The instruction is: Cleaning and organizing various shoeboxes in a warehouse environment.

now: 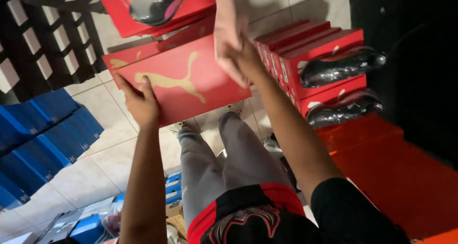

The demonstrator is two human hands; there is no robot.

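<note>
I grip the red shoebox lid with my left hand under its near corner and my right hand clasping its far edge, keeping it level above the tiled floor.

Blue boxes, stacked red boxes
</note>
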